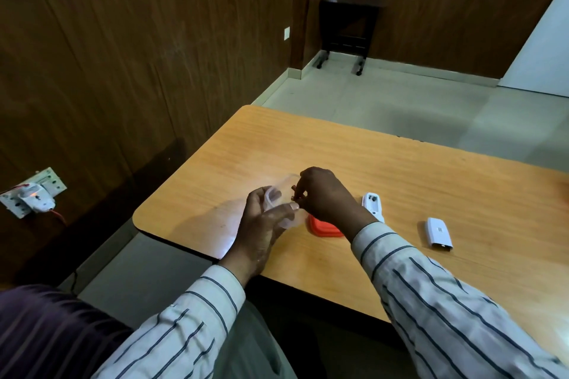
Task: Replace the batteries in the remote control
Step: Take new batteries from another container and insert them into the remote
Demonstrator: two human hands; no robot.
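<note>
My left hand point(261, 224) holds a small clear plastic container point(281, 200), tilted, above the wooden table point(400, 169). My right hand point(323, 194) pinches a small battery point(294, 192) at the container's mouth. A red lid point(323, 226) lies on the table under my right wrist. The white remote control point(372, 204) lies face down with its battery bay exposed, just right of my right hand. Its white back cover point(438, 234) lies apart, further right.
The table's rounded left corner point(138, 218) and near edge are close to my left arm. A wall socket with a plugged adapter point(30, 194) sits low on the wood-panelled wall at left. A dark side table point(348, 28) stands in the far corner.
</note>
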